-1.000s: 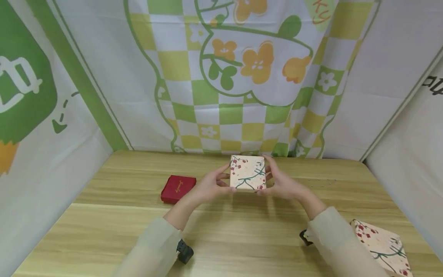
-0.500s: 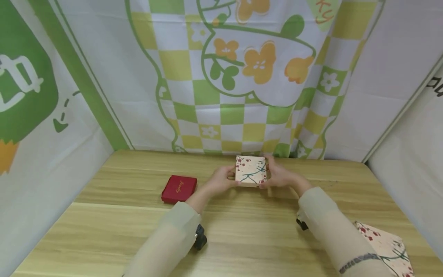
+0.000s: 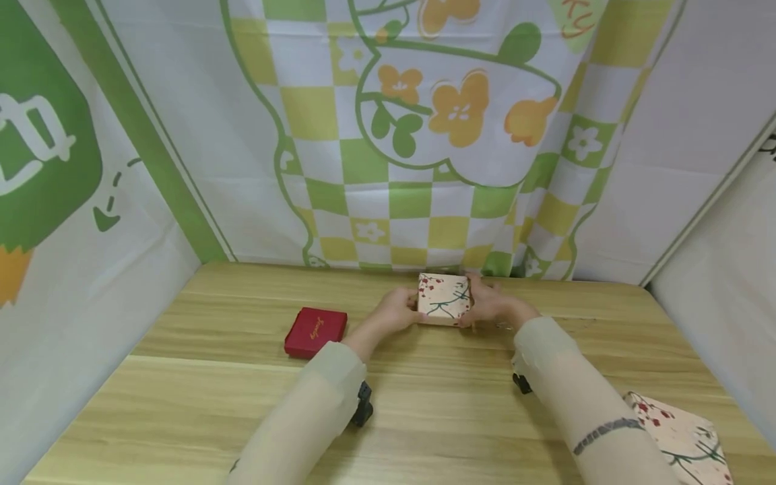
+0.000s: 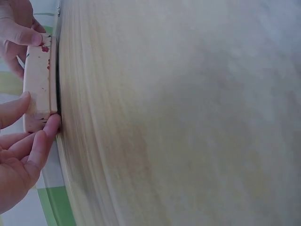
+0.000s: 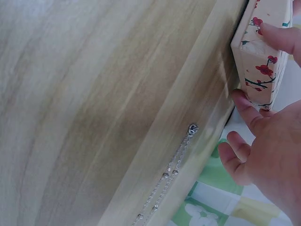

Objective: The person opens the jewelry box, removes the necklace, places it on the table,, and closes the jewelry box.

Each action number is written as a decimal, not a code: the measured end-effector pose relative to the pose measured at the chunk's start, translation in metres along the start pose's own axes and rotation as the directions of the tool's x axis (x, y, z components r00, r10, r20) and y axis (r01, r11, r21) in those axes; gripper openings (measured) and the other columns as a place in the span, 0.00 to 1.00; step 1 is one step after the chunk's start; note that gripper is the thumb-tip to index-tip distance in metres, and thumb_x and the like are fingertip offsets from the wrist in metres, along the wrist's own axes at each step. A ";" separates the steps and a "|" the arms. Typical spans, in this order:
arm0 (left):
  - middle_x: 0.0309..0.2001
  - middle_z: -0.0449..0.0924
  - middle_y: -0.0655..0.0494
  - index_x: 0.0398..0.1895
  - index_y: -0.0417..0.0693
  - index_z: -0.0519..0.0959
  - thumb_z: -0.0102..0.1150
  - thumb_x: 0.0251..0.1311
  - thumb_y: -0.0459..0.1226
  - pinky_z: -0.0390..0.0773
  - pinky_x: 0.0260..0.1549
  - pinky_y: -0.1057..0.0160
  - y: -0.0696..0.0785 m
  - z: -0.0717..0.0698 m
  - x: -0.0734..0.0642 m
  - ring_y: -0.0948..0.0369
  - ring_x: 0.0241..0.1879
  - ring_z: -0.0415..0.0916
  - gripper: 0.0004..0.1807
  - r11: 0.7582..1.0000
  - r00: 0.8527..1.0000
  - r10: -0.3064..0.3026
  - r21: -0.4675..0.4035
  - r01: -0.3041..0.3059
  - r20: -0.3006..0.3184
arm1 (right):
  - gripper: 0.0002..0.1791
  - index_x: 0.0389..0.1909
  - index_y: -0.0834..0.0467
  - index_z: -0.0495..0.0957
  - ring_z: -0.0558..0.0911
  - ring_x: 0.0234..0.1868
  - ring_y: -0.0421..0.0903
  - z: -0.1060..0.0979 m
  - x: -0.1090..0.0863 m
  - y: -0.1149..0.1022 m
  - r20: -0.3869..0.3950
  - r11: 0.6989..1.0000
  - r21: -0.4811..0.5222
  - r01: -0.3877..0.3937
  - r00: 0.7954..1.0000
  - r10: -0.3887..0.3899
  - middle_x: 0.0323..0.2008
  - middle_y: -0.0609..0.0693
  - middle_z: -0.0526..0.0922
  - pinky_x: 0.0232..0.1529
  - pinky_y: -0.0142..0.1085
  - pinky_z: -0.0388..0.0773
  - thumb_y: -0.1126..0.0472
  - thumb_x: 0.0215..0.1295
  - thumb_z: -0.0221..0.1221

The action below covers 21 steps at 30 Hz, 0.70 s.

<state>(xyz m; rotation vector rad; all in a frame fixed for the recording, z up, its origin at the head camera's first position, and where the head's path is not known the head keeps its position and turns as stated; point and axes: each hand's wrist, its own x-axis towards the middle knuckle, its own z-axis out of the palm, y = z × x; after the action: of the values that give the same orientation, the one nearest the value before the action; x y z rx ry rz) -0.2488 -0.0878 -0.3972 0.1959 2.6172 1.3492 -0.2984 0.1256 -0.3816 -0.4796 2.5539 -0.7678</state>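
A small cream box with red blossoms and green branches (image 3: 444, 296) is held between both hands near the back of the table. My left hand (image 3: 397, 308) grips its left side; in the left wrist view the thumb (image 4: 16, 109) is on one face and the fingertips are at the lower edge. On the opposite side my right hand (image 3: 488, 303) pinches it, with the thumb (image 5: 281, 38) on the blossom print and a fingertip at the bottom edge. The box is at or just over the tabletop; I cannot tell whether it touches. Beside the right hand lies a silver chain necklace (image 5: 174, 172).
A red box with gold lettering (image 3: 315, 333) sits to the left of the hands. At the front right, partly behind the right sleeve, is a larger blossom-print box or lid (image 3: 685, 434). A checkered curtain (image 3: 406, 202) hangs along the table's back edge.
Both hands have carried the cream box a little to the right and down toward the table. It looks smaller in the head view now. The red box stays put.
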 end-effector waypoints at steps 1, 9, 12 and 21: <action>0.57 0.75 0.39 0.63 0.37 0.69 0.65 0.55 0.33 0.68 0.61 0.53 0.000 0.000 0.001 0.48 0.59 0.72 0.31 1.000 1.000 0.001 0.017 -0.001 -0.003 | 0.64 0.73 0.63 0.31 0.32 0.68 0.74 0.000 0.000 0.000 0.003 1.000 -0.002 -0.006 1.000 0.006 0.72 0.68 0.45 0.67 0.64 0.37 0.57 0.46 0.70; 0.50 0.80 0.42 0.57 0.38 0.75 0.65 0.54 0.34 0.69 0.58 0.53 0.001 0.003 0.006 0.49 0.53 0.75 0.25 0.992 0.999 0.020 0.124 -0.016 -0.029 | 0.64 0.73 0.63 0.33 0.39 0.68 0.71 -0.002 0.001 0.001 -0.004 0.998 -0.065 -0.019 1.000 0.019 0.72 0.67 0.47 0.67 0.63 0.43 0.54 0.47 0.69; 0.50 0.80 0.43 0.57 0.38 0.74 0.65 0.55 0.35 0.70 0.58 0.53 0.001 0.005 0.005 0.49 0.53 0.75 0.25 0.990 0.999 0.018 0.140 -0.013 -0.033 | 0.64 0.73 0.62 0.32 0.38 0.69 0.72 0.000 -0.002 0.002 0.002 0.996 -0.083 -0.020 1.000 0.020 0.73 0.67 0.44 0.66 0.65 0.43 0.52 0.48 0.69; 0.56 0.75 0.41 0.62 0.37 0.69 0.60 0.58 0.39 0.68 0.59 0.49 0.002 -0.026 -0.023 0.46 0.59 0.70 0.29 0.990 0.996 0.089 0.113 -0.089 0.007 | 0.65 0.73 0.63 0.27 0.34 0.69 0.75 0.006 -0.019 -0.003 -0.030 0.990 -0.114 0.084 0.996 -0.088 0.72 0.70 0.35 0.65 0.66 0.30 0.51 0.51 0.68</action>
<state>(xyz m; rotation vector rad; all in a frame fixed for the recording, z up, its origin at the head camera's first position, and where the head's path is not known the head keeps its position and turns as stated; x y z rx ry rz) -0.2318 -0.1114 -0.3783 0.3334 2.7155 1.2268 -0.2786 0.1293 -0.3783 -0.6207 2.6338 -0.6693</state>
